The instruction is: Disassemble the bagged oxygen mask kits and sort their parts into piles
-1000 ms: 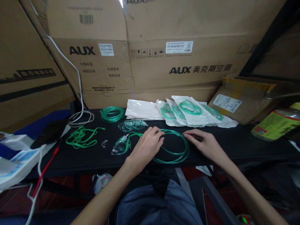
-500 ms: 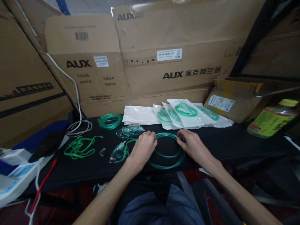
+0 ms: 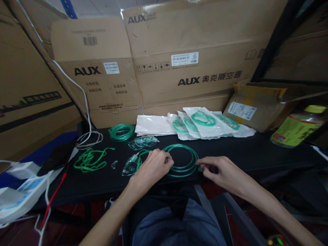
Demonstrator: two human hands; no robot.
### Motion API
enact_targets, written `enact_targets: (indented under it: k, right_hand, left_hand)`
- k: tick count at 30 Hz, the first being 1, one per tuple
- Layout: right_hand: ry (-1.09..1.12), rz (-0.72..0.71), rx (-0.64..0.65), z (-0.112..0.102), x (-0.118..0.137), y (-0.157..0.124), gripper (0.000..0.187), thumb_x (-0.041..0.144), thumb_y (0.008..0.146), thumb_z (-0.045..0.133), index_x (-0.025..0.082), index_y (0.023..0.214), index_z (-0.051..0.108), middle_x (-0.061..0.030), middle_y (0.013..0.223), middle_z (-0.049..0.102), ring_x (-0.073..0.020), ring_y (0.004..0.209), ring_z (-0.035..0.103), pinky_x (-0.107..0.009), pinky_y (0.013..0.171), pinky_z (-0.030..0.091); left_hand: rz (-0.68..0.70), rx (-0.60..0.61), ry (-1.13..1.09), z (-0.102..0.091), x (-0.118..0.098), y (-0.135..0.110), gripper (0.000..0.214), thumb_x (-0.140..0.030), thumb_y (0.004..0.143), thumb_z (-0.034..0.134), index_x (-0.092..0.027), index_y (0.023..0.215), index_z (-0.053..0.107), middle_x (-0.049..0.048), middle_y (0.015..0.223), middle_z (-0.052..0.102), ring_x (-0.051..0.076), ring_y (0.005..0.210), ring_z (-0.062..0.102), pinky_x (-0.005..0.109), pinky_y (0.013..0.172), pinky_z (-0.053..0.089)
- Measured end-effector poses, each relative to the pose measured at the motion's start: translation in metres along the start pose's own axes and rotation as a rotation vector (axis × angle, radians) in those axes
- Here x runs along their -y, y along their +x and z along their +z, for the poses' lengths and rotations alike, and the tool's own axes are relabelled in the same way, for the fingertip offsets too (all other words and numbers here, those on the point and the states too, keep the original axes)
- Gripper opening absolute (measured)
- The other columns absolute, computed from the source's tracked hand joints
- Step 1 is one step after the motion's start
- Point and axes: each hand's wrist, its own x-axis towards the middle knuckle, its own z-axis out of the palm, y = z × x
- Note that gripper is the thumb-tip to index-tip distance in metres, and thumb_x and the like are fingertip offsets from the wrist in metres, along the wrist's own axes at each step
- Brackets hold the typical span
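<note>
A coil of green tubing [image 3: 183, 146] lies on the black table between my hands. My left hand [image 3: 156, 163] is closed at the coil's left side, fingers curled on the tubing. At the right side, my right hand [image 3: 217, 169] pinches the tubing between thumb and fingers, with a small green end just under the fingertips. Left of my left hand rests a clear oxygen mask [image 3: 130, 166] with a green strap [image 3: 139, 160]. More clear masks [image 3: 143, 142] lie behind it. A second tubing coil [image 3: 121, 132] and a heap of green straps [image 3: 89, 160] are further left.
Sealed pouches [image 3: 203, 119] with green tubing and white pouches [image 3: 155, 125] lie along the back, before large cardboard boxes [image 3: 159, 82]. An open carton [image 3: 249, 106] and a yellow-labelled bottle [image 3: 298, 127] stand right. A power strip [image 3: 23, 196] with cables is left. A small clear connector [image 3: 114, 164] lies mid-table.
My right hand has moved down and right along the coil's edge. The tubing's loops have drawn closer together into a rounder coil. My left hand has shifted slightly down.
</note>
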Motion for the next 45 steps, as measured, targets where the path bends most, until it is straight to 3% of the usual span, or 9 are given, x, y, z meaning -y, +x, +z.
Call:
enact_targets:
  k: [3,7,16,26,30,33,36,41,45]
  right_hand:
    - [0.04,-0.081,0.022,0.006,-0.009,-0.003,0.029,0.018,0.087,0.058,0.023,0.109,0.077,-0.0021,0.082,0.077,-0.0197,0.068,0.07,-0.028,0.063,0.052]
    - [0.01,-0.194,-0.041,0.018,-0.01,-0.004,0.015,0.024,0.093,0.065,0.025,0.103,0.076,-0.0055,0.095,0.076,-0.0223,0.084,0.071,-0.031,0.075,0.055]
    - [-0.243,-0.24,-0.146,0.038,0.011,0.0,0.012,0.015,0.082,0.081,0.023,0.086,0.073,-0.0063,0.105,0.068,-0.0252,0.095,0.063,-0.04,0.08,0.049]
    - [0.041,-0.193,-0.367,0.068,0.016,0.002,0.018,0.02,0.083,0.079,0.023,0.084,0.061,0.0003,0.076,0.064,-0.0172,0.067,0.062,-0.028,0.061,0.05]
    - [0.106,-0.168,-0.379,0.073,0.017,0.005,0.028,0.019,0.08,0.079,0.023,0.1,0.06,0.0017,0.076,0.062,-0.0163,0.065,0.062,-0.026,0.06,0.052]
    - [0.089,-0.227,-0.367,0.071,0.018,0.008,0.026,0.022,0.086,0.075,0.023,0.108,0.062,0.0002,0.078,0.062,-0.0184,0.069,0.063,-0.029,0.064,0.053]
    - [0.062,-0.257,-0.388,0.071,0.019,0.009,0.007,0.027,0.093,0.068,0.023,0.096,0.064,-0.0014,0.077,0.061,-0.0189,0.07,0.061,-0.03,0.063,0.051]
    - [-0.064,-0.354,-0.414,0.073,0.017,0.001,0.009,0.024,0.097,0.064,0.021,0.089,0.066,-0.0043,0.085,0.067,-0.0217,0.081,0.06,-0.035,0.074,0.046]
    - [-0.142,-0.394,-0.399,0.076,0.02,-0.002,0.008,0.02,0.095,0.066,0.021,0.087,0.068,-0.0037,0.085,0.067,-0.0215,0.08,0.057,-0.036,0.072,0.04]
  left_hand:
    - [0.054,0.025,-0.045,-0.002,0.004,-0.006,0.024,-0.011,0.089,0.059,-0.019,0.104,0.076,0.0064,0.104,0.075,0.024,0.106,0.067,0.034,0.1,0.048]
    - [0.138,0.039,-0.079,-0.004,0.01,-0.01,0.018,-0.017,0.096,0.059,-0.022,0.109,0.072,0.0051,0.113,0.068,0.021,0.111,0.063,0.034,0.1,0.047]
    - [0.135,-0.01,-0.149,-0.001,-0.002,-0.022,0.001,-0.021,0.092,0.07,-0.021,0.092,0.07,0.0004,0.099,0.071,0.02,0.102,0.064,0.033,0.096,0.047]
    - [0.044,-0.116,-0.131,0.025,-0.018,-0.035,0.022,-0.022,0.099,0.058,-0.024,0.11,0.077,0.0047,0.1,0.072,0.021,0.095,0.067,0.034,0.087,0.054]
    - [0.028,-0.146,-0.184,0.034,-0.021,-0.036,0.029,-0.012,0.097,0.055,-0.023,0.113,0.076,0.0055,0.101,0.07,0.02,0.094,0.067,0.033,0.086,0.054]
    - [0.02,-0.15,-0.256,0.035,-0.021,-0.036,0.033,-0.008,0.096,0.054,-0.023,0.114,0.076,0.0051,0.104,0.074,0.021,0.098,0.069,0.033,0.09,0.055]
    - [0.045,-0.173,-0.318,0.029,-0.018,-0.04,0.034,-0.009,0.098,0.051,-0.024,0.121,0.073,0.004,0.11,0.076,0.02,0.103,0.07,0.035,0.098,0.053]
    - [0.132,-0.096,-0.338,0.021,-0.011,-0.053,0.037,-0.025,0.094,0.068,-0.025,0.132,0.066,0.0028,0.124,0.073,0.022,0.112,0.065,0.036,0.102,0.052]
    - [0.193,-0.088,-0.302,0.027,-0.009,-0.056,0.047,-0.017,0.091,0.071,-0.025,0.136,0.062,0.0019,0.126,0.072,0.021,0.112,0.062,0.036,0.104,0.051]
